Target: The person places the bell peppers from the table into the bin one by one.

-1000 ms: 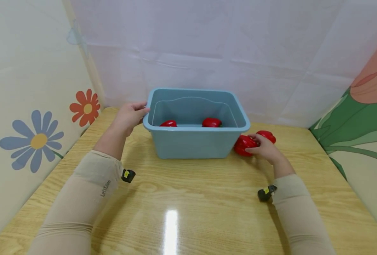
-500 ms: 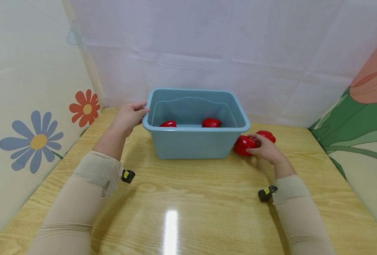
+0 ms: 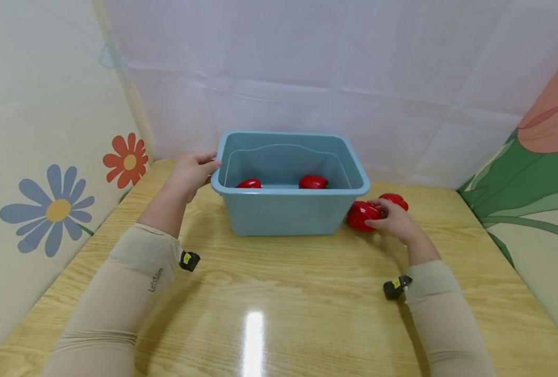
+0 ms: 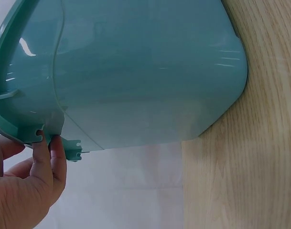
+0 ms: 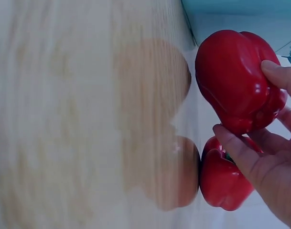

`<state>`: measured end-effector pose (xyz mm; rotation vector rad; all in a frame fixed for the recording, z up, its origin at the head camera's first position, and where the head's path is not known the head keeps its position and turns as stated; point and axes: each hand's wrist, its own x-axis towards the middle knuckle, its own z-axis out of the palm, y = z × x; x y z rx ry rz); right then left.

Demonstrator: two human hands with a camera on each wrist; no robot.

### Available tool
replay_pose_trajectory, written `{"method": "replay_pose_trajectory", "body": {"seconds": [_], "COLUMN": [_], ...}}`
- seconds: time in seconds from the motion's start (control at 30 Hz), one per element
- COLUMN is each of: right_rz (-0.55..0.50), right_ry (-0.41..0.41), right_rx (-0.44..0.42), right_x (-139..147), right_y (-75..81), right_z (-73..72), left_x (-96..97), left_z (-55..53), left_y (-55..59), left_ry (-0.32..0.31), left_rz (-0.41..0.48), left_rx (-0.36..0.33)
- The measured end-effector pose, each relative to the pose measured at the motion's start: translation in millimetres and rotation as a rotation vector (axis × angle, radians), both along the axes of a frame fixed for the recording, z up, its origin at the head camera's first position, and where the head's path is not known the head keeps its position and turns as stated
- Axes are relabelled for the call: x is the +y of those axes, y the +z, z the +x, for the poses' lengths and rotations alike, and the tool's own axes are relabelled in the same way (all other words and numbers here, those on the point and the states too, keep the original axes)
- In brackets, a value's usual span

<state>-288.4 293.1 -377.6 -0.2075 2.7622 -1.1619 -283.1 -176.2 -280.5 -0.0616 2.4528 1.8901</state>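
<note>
A blue-green plastic bin (image 3: 281, 212) stands on the table, and my left hand (image 3: 187, 172) grips the left end of its rim. In the left wrist view, the fingers (image 4: 42, 162) bend up under the rim, by a moulded catch. Beside the bin's right end, my right hand (image 3: 394, 218) holds a red bell pepper (image 3: 361, 215) between thumb and fingers. Close up, this pepper (image 5: 231, 76) lies at or barely above the tabletop; I cannot tell which. Just behind the hand sits another red bell pepper (image 3: 395, 199), partly covered in the right wrist view.
Inside the bin lie a red bell pepper (image 3: 313, 181) on the right and a second red pepper (image 3: 249, 183) at the left, half hidden by the front wall. A white sheet (image 3: 279, 68) hangs behind the wooden table (image 3: 297, 293). Flower-printed walls flank both sides.
Almost nothing differs. The right hand and the pepper it holds have shifted very slightly to the right; the left hand keeps its place on the bin's rim.
</note>
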Motion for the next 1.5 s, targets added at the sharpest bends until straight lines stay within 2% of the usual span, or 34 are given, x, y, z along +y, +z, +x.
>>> {"method": "replay_pose_trajectory", "body": {"seconds": [0.23, 0.4, 0.7, 1.07, 1.23, 1.5], "right_rz": [-0.016, -0.032, -0.020, -0.079, -0.077, -0.070], "right_ry": [0.006, 0.009, -0.032, -0.018, -0.038, -0.048], "right_rx": [0.047, 0.047, 0.028, 0.061, 0.054, 0.115], "right_x": [5, 10, 18, 25, 27, 28], "right_y": [6.9, 15.5, 35.2, 57.8, 64.8, 77.3], "right_z": [0.1, 0.4, 3.6, 4.5, 3.9, 2.3], "left_x": [0.5, -0.5, -0.3, -0.9, -0.7, 0.4], "left_z": [-0.1, -1.3, -1.5, -2.7, -3.5, -1.2], "left_y": [0.9, 0.3, -2.0, -2.9, -3.0, -0.4], "left_ry": [0.008, -0.003, -0.006, 0.003, 0.017, 0.022], "left_rz": [-0.014, -0.005, 0.017, 0.005, -0.012, -0.028], "left_rx": [-0.008, -0.020, 0.005, 0.005, -0.002, -0.017]}}
